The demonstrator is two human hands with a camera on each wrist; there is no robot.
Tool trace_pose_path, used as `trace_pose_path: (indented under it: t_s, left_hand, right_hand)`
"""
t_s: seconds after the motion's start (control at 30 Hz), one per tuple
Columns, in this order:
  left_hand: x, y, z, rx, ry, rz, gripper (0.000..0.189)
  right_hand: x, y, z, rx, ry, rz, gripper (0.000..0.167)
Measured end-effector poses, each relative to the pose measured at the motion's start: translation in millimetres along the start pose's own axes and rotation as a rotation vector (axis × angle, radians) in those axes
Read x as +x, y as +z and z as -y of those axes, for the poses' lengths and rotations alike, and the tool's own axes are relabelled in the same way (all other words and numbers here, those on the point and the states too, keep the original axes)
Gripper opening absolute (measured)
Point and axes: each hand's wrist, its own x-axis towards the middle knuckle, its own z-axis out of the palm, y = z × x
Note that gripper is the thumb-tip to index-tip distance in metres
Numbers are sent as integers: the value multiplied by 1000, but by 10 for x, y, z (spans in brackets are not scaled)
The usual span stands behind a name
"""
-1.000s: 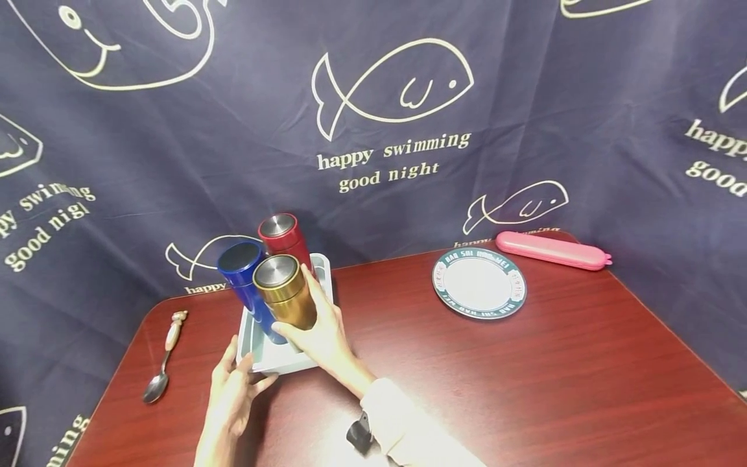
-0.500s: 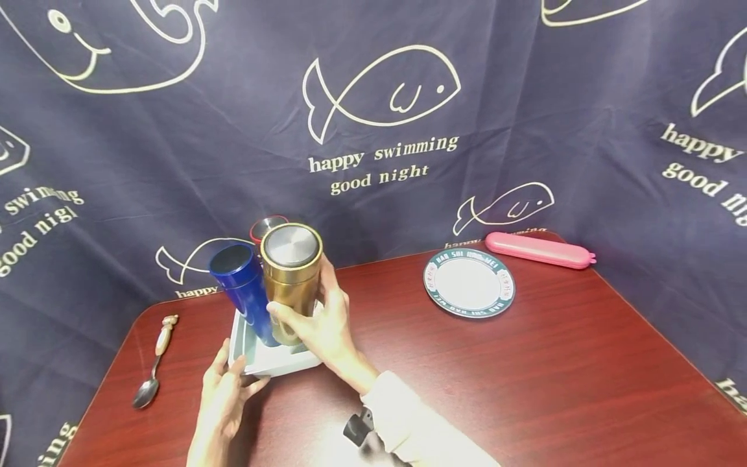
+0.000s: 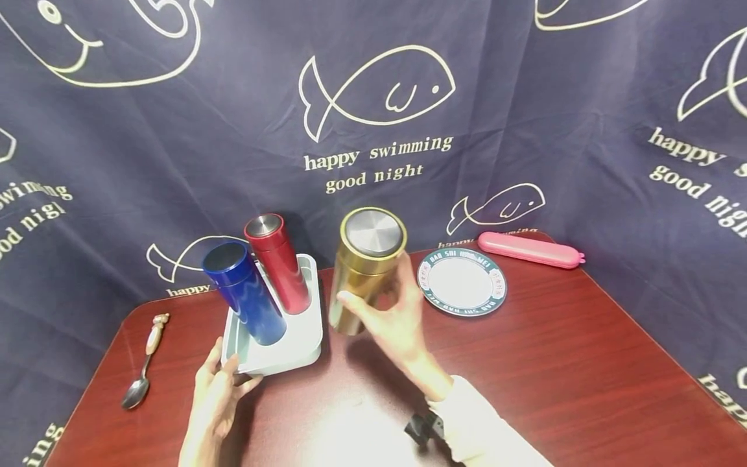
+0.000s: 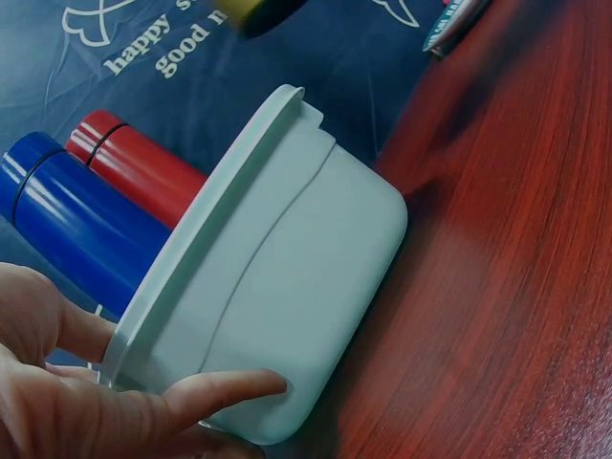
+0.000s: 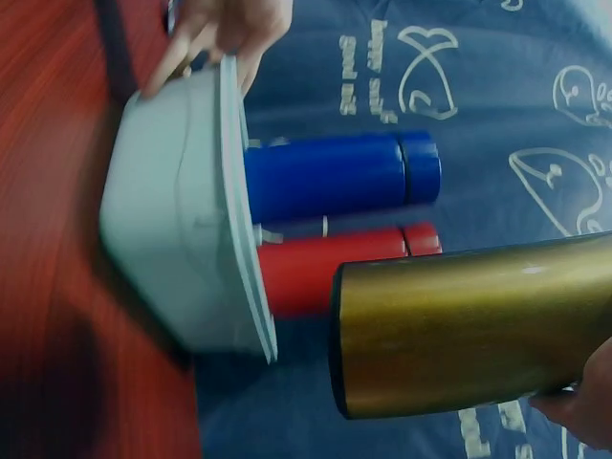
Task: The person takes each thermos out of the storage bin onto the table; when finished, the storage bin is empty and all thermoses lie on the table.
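Observation:
My right hand (image 3: 393, 318) grips a gold thermos flask (image 3: 364, 272) with a steel lid, held upright in the air just right of a pale green-white plastic tub (image 3: 306, 344). The right wrist view shows the base of the gold flask (image 5: 459, 335) apart from the tub. Inside the tub stand a blue flask (image 3: 248, 298) and a red flask (image 3: 283, 272). At the tub's near left corner my left hand (image 3: 213, 395) holds its rim and wall. In the left wrist view, the left thumb (image 4: 229, 387) lies along the tub's outer wall and other fingers reach over the rim.
A spoon (image 3: 146, 363) with a decorated handle lies left of the tub. A white plate (image 3: 463, 282) with a green patterned rim lies to the right, a long pink case (image 3: 528, 250) behind it. A dark fish-print curtain (image 3: 373, 84) hangs at the back of the red-brown table (image 3: 572, 363).
My right hand has lifted the gold flask out of the tub and carried it to the right. The red flask shows fully again. My left hand stays at the tub's corner.

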Motion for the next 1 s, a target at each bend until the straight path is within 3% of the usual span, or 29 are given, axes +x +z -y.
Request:
trace_pose_path:
  t_s: [0.37,0.53,0.77,1.0]
  left_hand:
    - [8,-36,1,6,5,-1,63]
    - [6,-42,12,15,17,0,62]
    - [3,-12,8,15,11,0,63]
    - [14,-14,17,25,3,-2,62]
  right_hand:
    - [-168,-738,-198,-276,174,-116,77]
    - [-238,-1009,-269,-365,184,-160,81]
    - [-350,-1260,-327,-426,259,-189,79]
    - [-402,-1368,-364,-435,284,-209,80]
